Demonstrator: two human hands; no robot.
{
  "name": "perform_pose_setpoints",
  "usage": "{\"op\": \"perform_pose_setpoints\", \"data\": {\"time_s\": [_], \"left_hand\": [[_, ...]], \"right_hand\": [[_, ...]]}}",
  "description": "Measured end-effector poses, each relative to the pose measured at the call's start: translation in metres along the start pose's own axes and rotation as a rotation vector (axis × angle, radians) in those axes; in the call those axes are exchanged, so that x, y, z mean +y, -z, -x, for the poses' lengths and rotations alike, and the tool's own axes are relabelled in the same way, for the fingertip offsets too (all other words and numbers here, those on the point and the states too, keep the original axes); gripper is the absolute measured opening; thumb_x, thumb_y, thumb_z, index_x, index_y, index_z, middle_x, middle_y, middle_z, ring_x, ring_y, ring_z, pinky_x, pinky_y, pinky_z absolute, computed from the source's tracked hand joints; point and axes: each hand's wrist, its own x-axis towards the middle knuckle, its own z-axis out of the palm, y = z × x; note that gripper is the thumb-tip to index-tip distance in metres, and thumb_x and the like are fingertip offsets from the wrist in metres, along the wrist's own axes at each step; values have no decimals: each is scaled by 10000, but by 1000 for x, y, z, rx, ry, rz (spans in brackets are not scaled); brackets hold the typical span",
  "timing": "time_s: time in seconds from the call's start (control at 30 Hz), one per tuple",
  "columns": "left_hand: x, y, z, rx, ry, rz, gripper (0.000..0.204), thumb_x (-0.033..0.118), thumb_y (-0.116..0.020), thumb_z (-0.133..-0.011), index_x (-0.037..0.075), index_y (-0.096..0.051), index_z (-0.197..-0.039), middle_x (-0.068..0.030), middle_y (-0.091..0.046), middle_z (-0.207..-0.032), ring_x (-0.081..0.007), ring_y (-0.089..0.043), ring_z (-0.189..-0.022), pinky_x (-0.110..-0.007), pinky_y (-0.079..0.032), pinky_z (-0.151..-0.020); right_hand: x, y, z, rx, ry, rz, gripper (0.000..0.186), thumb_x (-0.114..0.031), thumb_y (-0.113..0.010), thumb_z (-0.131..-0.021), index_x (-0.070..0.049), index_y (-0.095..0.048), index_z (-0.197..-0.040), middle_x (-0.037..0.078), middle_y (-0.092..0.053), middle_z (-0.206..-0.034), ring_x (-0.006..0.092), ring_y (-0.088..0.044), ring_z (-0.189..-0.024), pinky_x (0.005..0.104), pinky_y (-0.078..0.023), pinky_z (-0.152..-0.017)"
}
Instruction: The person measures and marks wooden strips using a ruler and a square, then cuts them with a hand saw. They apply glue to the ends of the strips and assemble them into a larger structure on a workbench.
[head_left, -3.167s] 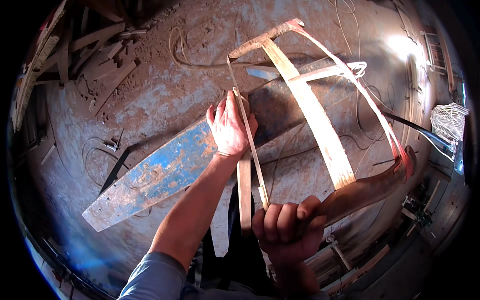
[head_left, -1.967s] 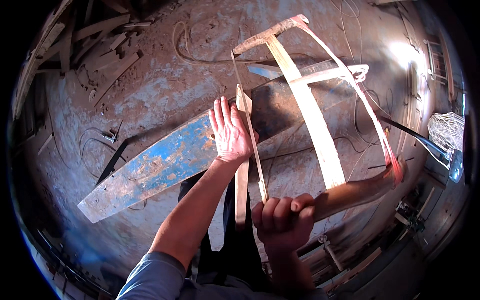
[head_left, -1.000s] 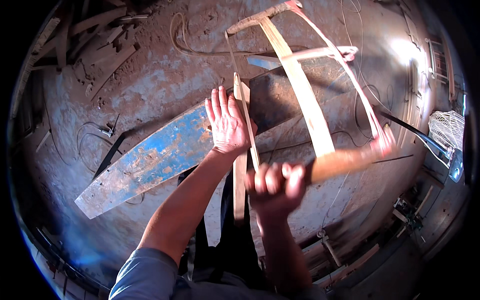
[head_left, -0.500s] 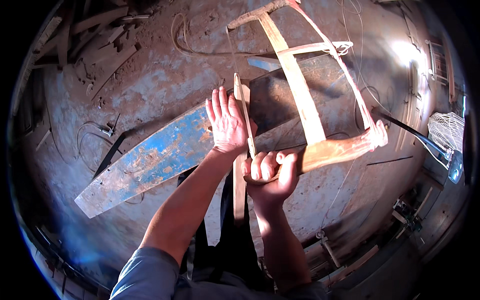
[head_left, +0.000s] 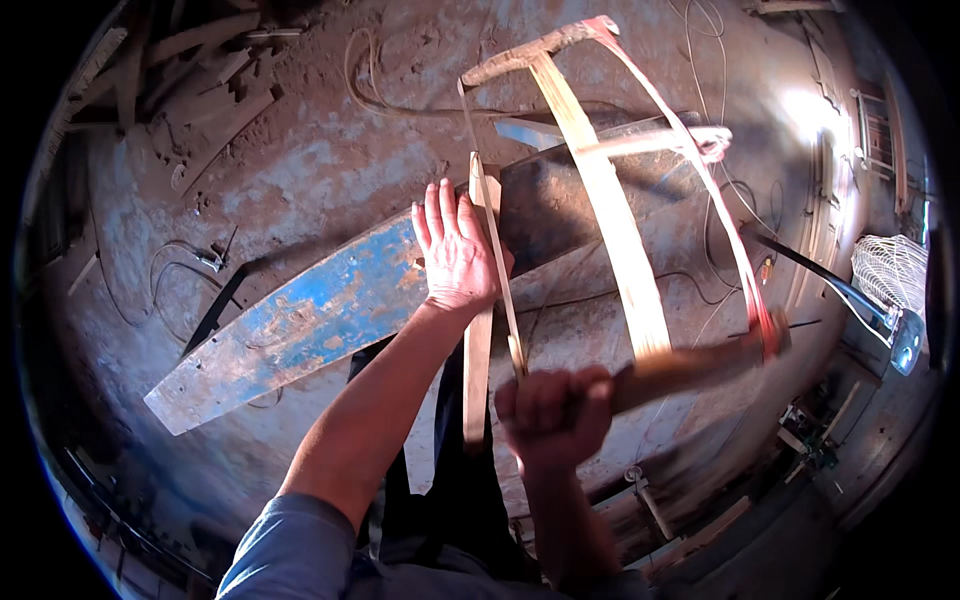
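Sawing hand: right hand (head_left: 555, 412), fingers curled tight round the saw (head_left: 690, 372) handle, a bit blurry, out past the bench edge.
Legs: dark trousers (head_left: 470, 500) right under the stick's near end, so I'd worry about that overhang drooping or getting knocked.
Stick: stick (head_left: 477, 370) lies across the bench, near end sticking off it, blade running almost along its length. If it rolls or slides, the blade would likely bind or wander.
Holding hand: left hand (head_left: 458, 255) flat, fingers straight and close together, not curled, pinning stick to bench; some skin shows past the blade. That's the scary bit imo, a jump in the blade (head_left: 500, 265) could nick it.
Bench: blue bench (head_left: 320, 320) slants underneath, its long edges are what the saw has to clear.
Room: floor (head_left: 590, 265) shows inside the frame and past the handle. Cord (head_left: 690, 275) out there could snag.
Far side: black pole (head_left: 820, 262) beyond the frame's string, can't tell how high.
Back left: wood scraps (head_left: 215, 120), well apart.
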Motion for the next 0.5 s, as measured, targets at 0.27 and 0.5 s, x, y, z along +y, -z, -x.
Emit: {"op": "perform_pose_setpoints", "data": {"time_s": [0.27,0.5], "left_hand": [[-3,-5,-1,7,3,30,883,237,-692,-629,-102,-310,-1348,-309,-262,-1454,-471,-194,-1387,-591,-92,-1144],[0,4,1,-41,15,20,883,239,-691,-643,-121,-295,-1344,-326,-237,-1456,-480,-180,-1388,-594,-88,-1139]], "right_hand": [[15,-6,-48,203,-153,114,313,-364,-365,-1006,-161,-385,-768,-32,-273,-525,128,-269,-444,336,-326,-486],[-2,-6,-20,37,-60,64,348,-453,-299,-1036,-153,-468,-982,-18,-306,-550,136,-318,-488,320,-307,-459]]}}
